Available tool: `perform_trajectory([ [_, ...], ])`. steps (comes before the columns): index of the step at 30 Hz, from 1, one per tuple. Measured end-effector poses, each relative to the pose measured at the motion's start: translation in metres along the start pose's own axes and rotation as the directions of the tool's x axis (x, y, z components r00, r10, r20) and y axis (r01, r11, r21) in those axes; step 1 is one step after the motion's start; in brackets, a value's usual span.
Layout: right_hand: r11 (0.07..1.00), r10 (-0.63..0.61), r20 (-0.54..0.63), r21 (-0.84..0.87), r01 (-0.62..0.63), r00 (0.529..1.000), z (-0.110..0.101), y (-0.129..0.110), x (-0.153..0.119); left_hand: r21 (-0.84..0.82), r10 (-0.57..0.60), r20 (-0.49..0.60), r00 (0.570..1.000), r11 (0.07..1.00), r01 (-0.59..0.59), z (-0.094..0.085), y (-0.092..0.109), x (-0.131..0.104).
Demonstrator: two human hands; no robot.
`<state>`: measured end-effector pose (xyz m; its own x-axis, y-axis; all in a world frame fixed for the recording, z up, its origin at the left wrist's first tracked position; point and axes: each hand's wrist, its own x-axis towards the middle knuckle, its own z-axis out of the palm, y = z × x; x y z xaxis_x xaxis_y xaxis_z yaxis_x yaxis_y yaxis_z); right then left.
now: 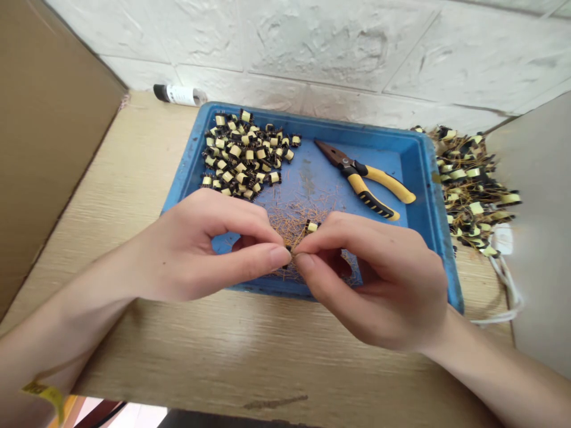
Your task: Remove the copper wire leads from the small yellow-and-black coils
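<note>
Over the front part of a blue tray [370, 132], my left hand [209, 246] pinches a small black component [286, 257] between thumb and forefinger, which hide most of it. Touching its right side, my right hand [375, 273] has thumb and forefinger pressed together on what looks like a thin wire at the component. Just behind the fingertips lies another black and yellow component [313, 226]. Thin copper-coloured wire pieces [298, 215] are scattered on the tray floor beneath both hands.
Many black and yellow components [241, 154] fill the tray's back left. Pliers [363, 178] with yellow handles lie at its right. More components with long wires [473, 184] are heaped right of the tray, near a white cable [513, 297]. A small bottle [178, 95] lies behind left.
</note>
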<state>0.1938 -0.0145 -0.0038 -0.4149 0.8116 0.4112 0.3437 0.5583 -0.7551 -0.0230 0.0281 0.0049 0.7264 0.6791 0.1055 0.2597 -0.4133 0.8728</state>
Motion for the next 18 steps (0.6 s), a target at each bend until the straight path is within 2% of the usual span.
perform_trajectory([
  [18, 0.999, 0.017, 0.038, -0.035, -0.015, 0.999, 0.0018, -0.0001, -0.0017, -0.047, 0.021, 0.060, 0.998, 0.999, -0.018, 0.0010, -0.0029, 0.0005],
])
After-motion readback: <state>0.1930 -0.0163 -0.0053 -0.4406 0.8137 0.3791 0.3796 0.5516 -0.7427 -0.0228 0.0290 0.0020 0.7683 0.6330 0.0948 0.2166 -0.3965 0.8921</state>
